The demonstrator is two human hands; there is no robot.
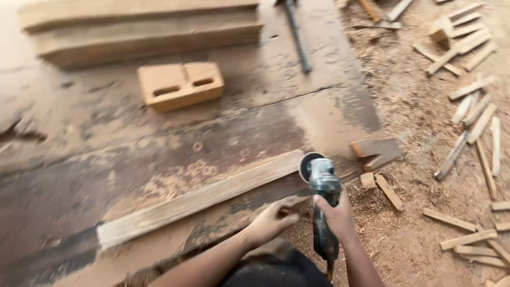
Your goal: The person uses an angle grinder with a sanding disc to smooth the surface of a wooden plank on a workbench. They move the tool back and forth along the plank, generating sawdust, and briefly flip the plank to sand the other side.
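Standing by the slab watching this: the right hand (336,217) is wrapped tight around the body of a grinder (323,204), fingers closed all the way round, with the disc end pointing away from the person and sitting right at the near end of a long plank (199,201). The left hand (273,219) is down beside it, fingers loosely curled and resting on the dark edge of the slab (159,154) just under the plank; it doesn't look like it's gripping anything, more like bracing. The plank lies flat on the slab, running diagonally from the grinder off to the left. Going by colour, I'd say most of its top face is already pale and clean, and there's a drift of fresh dust (170,186) on the slab just behind it, so a good bit of surface looks worked. The far left end looks a bit greyer and rougher, so maybe that part's left, though the shot's blurry and I can't swear to it. Can't tell if the disc is spinning either. Further back there's a mortised block (180,85), and a pile of offcuts (473,122) lies scattered in the sawdust well off to the right.
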